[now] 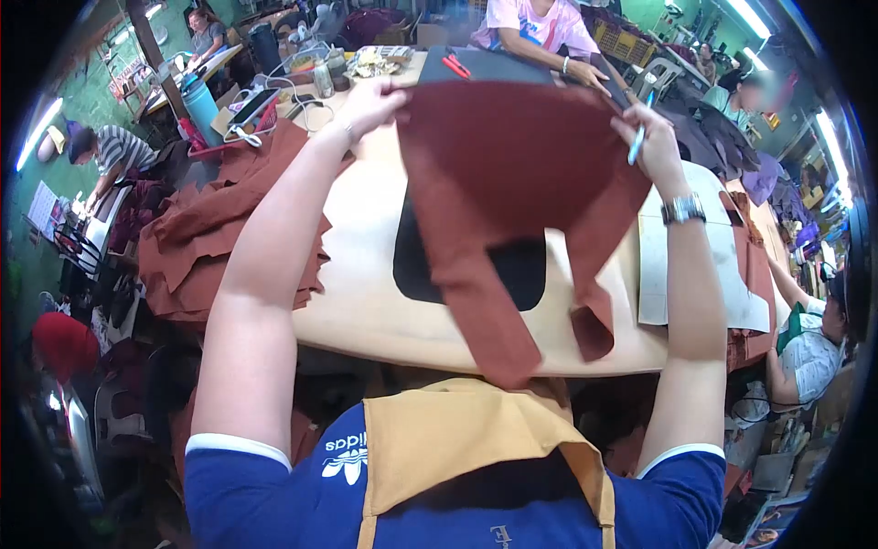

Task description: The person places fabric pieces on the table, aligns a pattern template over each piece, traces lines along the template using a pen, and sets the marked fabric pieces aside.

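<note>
A reddish-brown cut fabric piece [512, 156] hangs spread between my two hands above the table, with two strips dangling from its lower edge. My left hand [373, 108] pinches its upper left corner. The upper right corner is gripped by my right hand [654, 146], which also has a light blue pen [638, 137] between its fingers. Behind the cloth, a black panel [421, 265] on the tabletop is partly covered. To the left lies a heap of the same reddish-brown fabric [210, 229].
The pale table [357, 311] curves in front of me. At its right lies a white pattern sheet [704, 265] over more brown fabric. Red-handled scissors [455, 66] rest at the far side, near a person in a pink shirt [540, 27]. A blue tumbler [199, 110] stands back left.
</note>
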{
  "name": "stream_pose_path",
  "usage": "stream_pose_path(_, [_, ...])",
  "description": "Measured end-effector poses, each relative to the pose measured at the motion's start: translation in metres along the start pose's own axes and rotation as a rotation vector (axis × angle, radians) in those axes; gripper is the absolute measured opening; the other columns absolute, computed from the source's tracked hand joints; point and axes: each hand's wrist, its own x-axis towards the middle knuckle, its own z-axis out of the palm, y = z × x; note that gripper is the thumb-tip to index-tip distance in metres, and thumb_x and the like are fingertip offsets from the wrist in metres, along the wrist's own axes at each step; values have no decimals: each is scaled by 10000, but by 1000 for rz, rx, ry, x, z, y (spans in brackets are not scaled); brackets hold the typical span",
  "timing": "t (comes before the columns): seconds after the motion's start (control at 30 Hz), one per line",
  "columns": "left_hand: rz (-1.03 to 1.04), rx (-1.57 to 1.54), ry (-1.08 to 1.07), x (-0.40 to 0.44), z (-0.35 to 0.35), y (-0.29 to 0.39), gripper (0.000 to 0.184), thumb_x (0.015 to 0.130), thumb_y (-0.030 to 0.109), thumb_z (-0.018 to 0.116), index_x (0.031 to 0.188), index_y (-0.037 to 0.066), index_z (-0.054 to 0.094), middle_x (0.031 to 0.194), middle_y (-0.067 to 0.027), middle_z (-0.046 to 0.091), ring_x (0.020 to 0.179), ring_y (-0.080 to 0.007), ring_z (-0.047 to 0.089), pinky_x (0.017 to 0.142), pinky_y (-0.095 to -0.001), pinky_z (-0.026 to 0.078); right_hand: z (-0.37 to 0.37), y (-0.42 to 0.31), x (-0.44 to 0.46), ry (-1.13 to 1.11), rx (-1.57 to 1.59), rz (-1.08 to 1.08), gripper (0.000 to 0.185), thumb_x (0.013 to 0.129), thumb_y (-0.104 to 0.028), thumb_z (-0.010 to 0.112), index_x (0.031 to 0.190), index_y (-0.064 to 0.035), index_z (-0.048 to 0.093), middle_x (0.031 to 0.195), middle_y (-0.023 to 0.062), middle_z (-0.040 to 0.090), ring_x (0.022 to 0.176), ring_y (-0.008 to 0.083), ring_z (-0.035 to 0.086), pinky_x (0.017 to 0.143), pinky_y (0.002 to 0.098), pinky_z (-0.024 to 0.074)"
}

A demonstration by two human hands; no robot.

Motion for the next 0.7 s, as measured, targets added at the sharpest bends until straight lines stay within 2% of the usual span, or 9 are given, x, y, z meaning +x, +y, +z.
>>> stream_pose_path(0.13, [722,243,610,51,-9,70,167,937,150,648,1060,51,705,1034,-43,704,875,-122,677,769,-266,523,-37,3,66,572,-86,-254,150,889,-149,688,1018,-75,688,857,75,694,783,180,664,704,330,512])
stream_pose_path(0.17, [787,174,691,41,-8,91,178,953,213,637,1021,59,694,887,-32,657,780,-106,610,705,-262,487,-45,5,71,552,91,-292,184,950,-68,597,1112,-73,685,870,-49,605,723,51,519,643,212,440])
stream_pose_path(0.2, [846,105,768,26,-5,108,217,969,276,625,983,67,682,739,-22,610,686,-89,544,640,-258,452,-55,-13,65,510,238,-103,180,966,-90,595,1123,-58,677,918,-27,633,737,52,558,642,209,458])
stream_pose_path(0.33, [930,177,744,-14,-5,80,151,926,112,668,1064,66,706,1018,-76,722,901,-154,680,806,-277,522,-47,-9,23,481,258,-251,207,988,-137,576,1154,-59,673,1012,35,668,796,83,603,655,248,495])
stream_pose_path(0.4, [972,286,667,-32,6,36,123,934,86,659,1049,65,699,1027,-71,723,943,-148,672,840,-293,524,-22,29,-3,195,1139,-53,214,983,-96,561,1156,-60,681,1117,73,673,893,130,635,784,294,525])
stream_pose_path(0.43, [921,347,622,-44,14,13,99,928,85,659,1020,57,681,1005,-91,713,936,-197,682,828,-310,526,-8,4,-30,342,434,-202,217,979,-63,545,1150,-40,677,1138,84,679,974,160,641,915,313,501])
stream_pose_path(0.47, [870,408,576,-57,22,-10,78,922,84,659,992,50,663,982,-112,704,930,-245,692,815,-327,528,7,5,-50,296,219,-206,220,986,-60,534,1156,-25,669,1140,86,686,997,168,650,937,303,495])
stream_pose_path(0.53, [716,252,394,-77,40,-66,83,886,25,659,967,37,651,963,-119,697,926,-259,685,825,-335,530,37,15,-93,176,335,63,188,967,-53,579,1124,-27,679,1027,99,726,994,190,679,878,321,520])
stream_pose_path(0.7, [427,326,139,-151,66,-126,152,828,-42,646,958,37,643,949,-109,679,892,-291,666,804,-363,539,80,27,-182,48,218,139,170,890,-34,677,1050,-88,680,1061,120,720,1022,300,667,868,375,519])
